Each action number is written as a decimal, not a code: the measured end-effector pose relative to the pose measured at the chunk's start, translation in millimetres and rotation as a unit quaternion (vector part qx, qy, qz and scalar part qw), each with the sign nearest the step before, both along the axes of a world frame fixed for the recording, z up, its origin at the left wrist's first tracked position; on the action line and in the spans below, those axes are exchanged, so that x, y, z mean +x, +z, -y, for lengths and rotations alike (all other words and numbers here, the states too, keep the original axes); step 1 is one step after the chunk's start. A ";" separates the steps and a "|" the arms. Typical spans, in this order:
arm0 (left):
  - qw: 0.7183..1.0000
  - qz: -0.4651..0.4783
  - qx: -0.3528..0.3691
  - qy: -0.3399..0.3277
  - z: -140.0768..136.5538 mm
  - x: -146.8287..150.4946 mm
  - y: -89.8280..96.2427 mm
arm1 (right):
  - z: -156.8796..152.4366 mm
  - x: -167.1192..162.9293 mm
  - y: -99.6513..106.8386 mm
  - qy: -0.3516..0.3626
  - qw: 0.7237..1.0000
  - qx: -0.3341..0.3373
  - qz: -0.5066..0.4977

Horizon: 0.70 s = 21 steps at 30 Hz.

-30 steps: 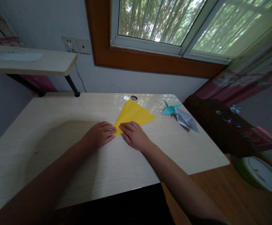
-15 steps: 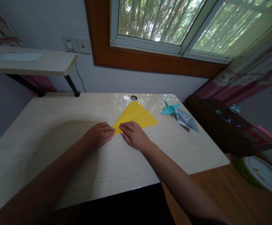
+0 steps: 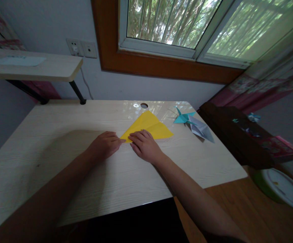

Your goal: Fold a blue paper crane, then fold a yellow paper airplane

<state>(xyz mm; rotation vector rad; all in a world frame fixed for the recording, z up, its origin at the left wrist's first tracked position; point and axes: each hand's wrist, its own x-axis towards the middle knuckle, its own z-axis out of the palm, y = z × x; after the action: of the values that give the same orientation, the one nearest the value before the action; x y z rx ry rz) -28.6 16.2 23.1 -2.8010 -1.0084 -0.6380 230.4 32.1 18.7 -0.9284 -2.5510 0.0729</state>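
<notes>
A sheet of yellow paper (image 3: 151, 124), folded into a triangle, lies on the pale wooden desk with its peak pointing away from me. At its left corner, my left hand (image 3: 108, 143) is closed, fingertips pinching the paper's tip. Just to the right, my right hand (image 3: 145, 144) has its fingers together on the paper's near edge, thumb at that edge. The fingers cover part of the lower left edge, so the fold there is hidden.
To the right on the desk (image 3: 67, 189) sit a teal origami bird (image 3: 183, 118) and a grey-white folded paper piece (image 3: 201, 128). A raised shelf (image 3: 57, 69) stands at the back left. Beyond the right edge are a dark cabinet (image 3: 222, 135) and a round bin (image 3: 285, 189).
The yellow paper has turned slightly, its right corner shifting right and a little nearer me. My left fingertips have moved slightly at the left corner. My right hand stays nearly in place.
</notes>
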 end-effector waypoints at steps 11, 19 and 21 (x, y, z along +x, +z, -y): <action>1.000 0.017 0.007 0.001 -1.3 -3.1 -6.7 | -2.1 2.3 0.9 -0.030 0.998 0.047 0.026; 1.000 0.017 0.001 0.016 -0.3 1.7 -6.7 | 2.5 0.5 5.4 -0.016 0.997 0.070 0.032; 1.000 0.022 -0.007 0.018 -0.9 1.3 -8.2 | 3.1 0.6 5.6 -0.018 0.997 0.062 0.030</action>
<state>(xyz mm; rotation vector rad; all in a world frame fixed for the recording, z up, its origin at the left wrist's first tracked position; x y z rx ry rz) -27.3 17.1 14.9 -2.7847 -1.0732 -0.6933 231.0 29.0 24.3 -0.9409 -2.5601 -0.1253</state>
